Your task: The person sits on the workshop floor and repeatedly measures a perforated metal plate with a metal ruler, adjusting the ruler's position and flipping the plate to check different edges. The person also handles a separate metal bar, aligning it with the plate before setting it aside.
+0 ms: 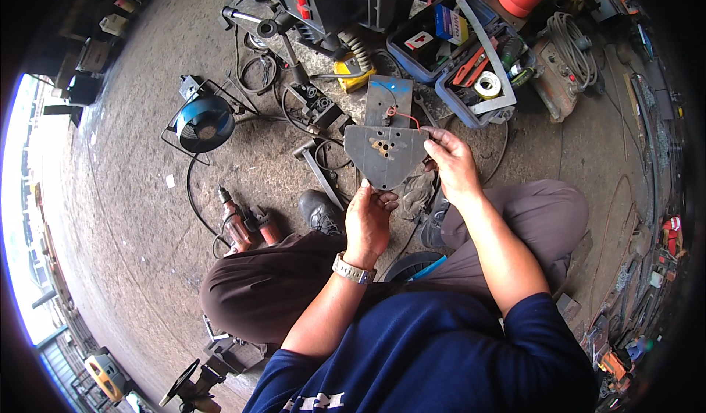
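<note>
A flat dark metal plate [368, 161] with several drilled holes and a brownish patch is held up in front of me. My left hand [368, 222] grips its lower edge, the thumb on top and the fingers curled beneath. At the plate's right corner, my right hand [451, 164] pinches it between thumb and fingers. Just beyond the plate lies a rectangular metal piece [390, 93] with blue marks at its far end. A thin red wire [407, 116] shows near the plate's far edge. The underside of the plate is hidden.
An open blue toolbox [471, 63] with tools and a tape roll stands at the far right. Farther ahead is a dark machine with red switches [316, 5]. A blue round fan-like unit [204, 124] and a red power drill [235, 225] rest on the floor at left, among cables.
</note>
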`<state>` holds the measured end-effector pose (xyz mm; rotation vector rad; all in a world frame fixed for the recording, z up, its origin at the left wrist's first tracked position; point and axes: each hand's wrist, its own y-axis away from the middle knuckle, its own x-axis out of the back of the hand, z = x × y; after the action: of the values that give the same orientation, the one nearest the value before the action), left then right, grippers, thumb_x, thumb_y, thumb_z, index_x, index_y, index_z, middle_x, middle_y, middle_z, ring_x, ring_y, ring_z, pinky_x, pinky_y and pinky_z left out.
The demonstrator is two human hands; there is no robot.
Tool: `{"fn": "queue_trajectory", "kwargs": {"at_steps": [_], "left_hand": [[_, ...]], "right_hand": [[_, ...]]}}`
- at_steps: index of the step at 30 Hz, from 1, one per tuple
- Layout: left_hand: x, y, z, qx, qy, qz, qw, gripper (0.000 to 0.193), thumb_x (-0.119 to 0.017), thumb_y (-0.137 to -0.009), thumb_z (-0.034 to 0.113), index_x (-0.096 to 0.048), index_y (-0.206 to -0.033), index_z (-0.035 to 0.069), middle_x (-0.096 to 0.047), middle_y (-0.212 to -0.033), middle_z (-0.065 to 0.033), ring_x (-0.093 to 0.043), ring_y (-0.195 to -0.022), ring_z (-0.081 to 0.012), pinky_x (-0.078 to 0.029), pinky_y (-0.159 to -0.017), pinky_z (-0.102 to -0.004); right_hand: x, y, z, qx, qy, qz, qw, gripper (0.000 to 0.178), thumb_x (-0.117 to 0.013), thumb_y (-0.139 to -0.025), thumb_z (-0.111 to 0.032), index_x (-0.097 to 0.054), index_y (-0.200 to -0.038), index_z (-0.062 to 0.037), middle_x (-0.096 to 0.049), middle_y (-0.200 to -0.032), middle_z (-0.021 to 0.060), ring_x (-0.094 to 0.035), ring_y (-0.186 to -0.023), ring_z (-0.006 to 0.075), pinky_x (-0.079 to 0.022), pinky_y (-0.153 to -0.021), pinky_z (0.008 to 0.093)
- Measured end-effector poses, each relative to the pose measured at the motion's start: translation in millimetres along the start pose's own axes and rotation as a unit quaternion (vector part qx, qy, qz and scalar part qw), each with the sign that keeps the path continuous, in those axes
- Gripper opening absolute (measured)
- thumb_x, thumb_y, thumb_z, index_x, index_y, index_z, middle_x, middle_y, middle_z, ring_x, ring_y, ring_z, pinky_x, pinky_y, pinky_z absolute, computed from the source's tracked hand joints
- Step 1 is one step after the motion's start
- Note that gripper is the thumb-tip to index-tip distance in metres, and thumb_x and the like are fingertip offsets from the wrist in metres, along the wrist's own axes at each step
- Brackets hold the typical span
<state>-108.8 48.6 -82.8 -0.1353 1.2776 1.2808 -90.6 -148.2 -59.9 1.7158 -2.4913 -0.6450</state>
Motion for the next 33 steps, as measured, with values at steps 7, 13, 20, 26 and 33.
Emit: {"fn": "queue_trajectory", "kwargs": {"at_steps": [7, 13, 20, 26, 33], "left_hand": [[-0.5, -0.7, -1.6, -0.009, 0.001, 0.005, 1.000, 0.025, -0.055, -0.101, 0.035, -0.057, -0.096, 0.011, -0.062, -0.098, -0.0053, -0.060, -0.090, -0.0225, -0.045, -0.085, -0.0376], [-0.9, -0.5, -1.1, -0.002, 0.005, 0.010, 1.000, 0.025, -0.055, -0.101, 0.035, -0.056, -0.095, 0.011, -0.062, -0.098, -0.0059, -0.060, -0.089, -0.0227, -0.046, -0.085, -0.0376], [-2.9, 0.1, -0.9, -0.003, 0.015, 0.005, 1.000, 0.028, -0.055, -0.102, 0.035, -0.062, -0.106, 0.008, -0.065, -0.096, -0.0030, -0.061, -0.085, -0.0167, -0.047, -0.079, -0.0332], [1.5, -1.0, -2.7, -0.008, 0.017, 0.001, 1.000, 0.029, -0.056, -0.101, 0.035, -0.062, -0.107, 0.007, -0.065, -0.096, -0.0040, -0.061, -0.086, -0.0175, -0.048, -0.080, -0.0341], [-4.1, 1.3, -0.6, -0.016, 0.011, 0.002, 1.000, 0.029, -0.056, -0.101, 0.033, -0.061, -0.112, 0.006, -0.065, -0.100, -0.0055, -0.061, -0.088, -0.0179, -0.049, -0.081, -0.0340]], "right_hand": [[-0.5, 0.6, 0.1, 0.002, 0.003, 0.002, 1.000, 0.031, -0.061, -0.097, -0.010, -0.060, -0.127, -0.0002, -0.067, -0.101, -0.0001, -0.058, -0.079, 0.0034, -0.048, -0.061, 0.0201], [2.6, 0.3, 2.6, 0.008, 0.027, -0.010, 1.000, 0.033, -0.059, -0.099, -0.011, -0.058, -0.130, -0.0010, -0.067, -0.108, 0.0018, -0.060, -0.083, 0.0046, -0.049, -0.063, 0.0200], [0.2, 1.0, 1.1, 0.004, 0.013, 0.004, 1.000, 0.032, -0.060, -0.097, -0.009, -0.059, -0.128, -0.0004, -0.066, -0.103, 0.0003, -0.058, -0.080, 0.0038, -0.049, -0.061, 0.0207], [1.1, 0.2, 1.8, 0.000, 0.018, 0.001, 1.000, 0.032, -0.059, -0.099, -0.010, -0.057, -0.129, -0.0005, -0.067, -0.105, 0.0021, -0.060, -0.077, 0.0046, -0.049, -0.062, 0.0203], [2.3, -0.4, 3.6, 0.003, 0.019, -0.003, 1.000, 0.032, -0.059, -0.098, -0.010, -0.058, -0.129, -0.0006, -0.068, -0.105, 0.0020, -0.060, -0.079, 0.0048, -0.049, -0.062, 0.0204]]}}
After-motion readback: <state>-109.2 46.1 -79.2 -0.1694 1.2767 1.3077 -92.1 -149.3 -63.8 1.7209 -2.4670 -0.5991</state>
